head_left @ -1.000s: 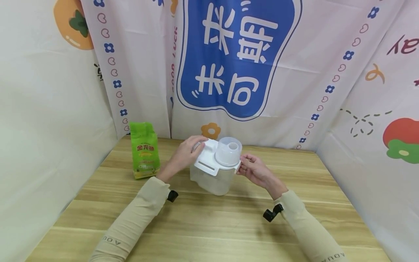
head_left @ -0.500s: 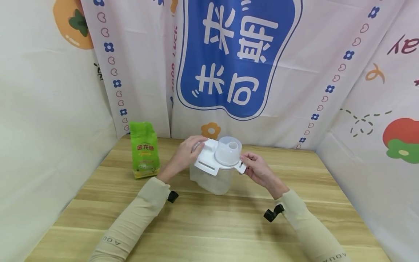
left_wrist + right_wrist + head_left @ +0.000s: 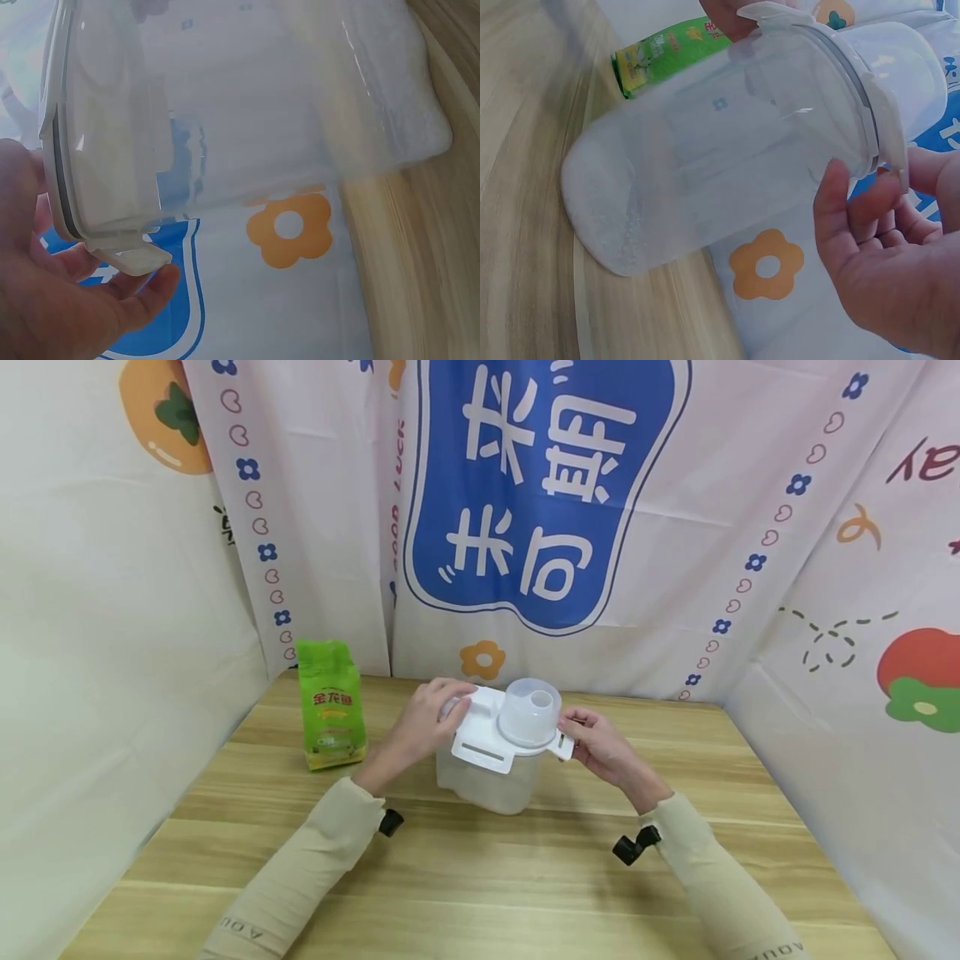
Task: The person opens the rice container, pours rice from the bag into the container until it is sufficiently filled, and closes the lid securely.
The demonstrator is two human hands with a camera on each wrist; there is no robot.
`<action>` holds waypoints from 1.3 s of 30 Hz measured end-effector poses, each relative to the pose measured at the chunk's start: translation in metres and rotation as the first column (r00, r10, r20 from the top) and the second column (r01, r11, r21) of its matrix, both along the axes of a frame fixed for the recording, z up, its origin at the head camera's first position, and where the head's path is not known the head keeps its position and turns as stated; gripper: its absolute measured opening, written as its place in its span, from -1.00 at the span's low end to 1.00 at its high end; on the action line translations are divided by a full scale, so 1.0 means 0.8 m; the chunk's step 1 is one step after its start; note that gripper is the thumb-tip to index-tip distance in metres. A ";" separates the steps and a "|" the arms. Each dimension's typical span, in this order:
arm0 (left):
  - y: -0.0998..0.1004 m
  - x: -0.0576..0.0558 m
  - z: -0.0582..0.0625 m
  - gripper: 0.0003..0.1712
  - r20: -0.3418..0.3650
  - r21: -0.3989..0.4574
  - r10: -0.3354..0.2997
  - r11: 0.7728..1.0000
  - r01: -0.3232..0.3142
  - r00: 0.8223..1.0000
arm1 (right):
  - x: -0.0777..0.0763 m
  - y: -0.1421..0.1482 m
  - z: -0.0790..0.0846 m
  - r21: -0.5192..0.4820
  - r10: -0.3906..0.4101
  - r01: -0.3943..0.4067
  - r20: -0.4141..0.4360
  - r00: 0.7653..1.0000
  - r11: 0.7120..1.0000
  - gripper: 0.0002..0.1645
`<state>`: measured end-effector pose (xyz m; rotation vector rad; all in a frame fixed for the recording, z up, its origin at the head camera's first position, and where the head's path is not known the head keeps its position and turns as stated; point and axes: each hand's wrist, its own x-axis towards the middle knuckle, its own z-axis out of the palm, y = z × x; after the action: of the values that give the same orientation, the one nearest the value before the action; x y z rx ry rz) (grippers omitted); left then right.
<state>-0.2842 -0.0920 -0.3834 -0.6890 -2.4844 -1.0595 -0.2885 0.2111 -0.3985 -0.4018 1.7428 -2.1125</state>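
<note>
A translucent plastic storage container stands on the wooden table, with a white lid on it. A clear measuring cup sits on the lid's right part. My left hand grips the lid's left end; in the left wrist view its fingers reach a latch there. At the right end my right hand pinches a latch that sticks outward. The front latch also stands out from the wall. Low in the container, the right wrist view shows a cloudy whitish area; its contents are unclear.
An upright green packaged bag stands on the table to the left of the container. Printed white cloth hangs behind the table and along both sides.
The right-end latch has swung outward under my right hand. Since half a second ago the container has shifted slightly right and nearer, with both hands moving along. The bag has stayed put.
</note>
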 end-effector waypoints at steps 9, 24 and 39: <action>-0.005 0.018 0.002 -0.68 -0.024 -0.018 0.000 1.000 -0.001 1.000 | 0.004 0.007 0.014 0.207 -0.003 0.024 -0.102 0.995 0.978 -0.88; -0.028 0.019 -0.012 -0.31 0.248 0.158 -0.095 0.986 0.057 0.964 | 0.025 0.006 0.051 0.374 0.019 0.129 -0.367 0.930 0.918 -0.47; -0.048 0.017 -0.045 0.00 0.398 0.309 -0.291 0.935 0.171 0.870 | 0.037 -0.019 0.057 0.385 0.011 0.221 -0.517 0.856 0.896 -0.22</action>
<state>-0.2708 -0.1306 -0.4196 -0.7465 -2.5831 -1.7783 -0.2589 0.1959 -0.3530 -0.7988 2.5196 -1.6930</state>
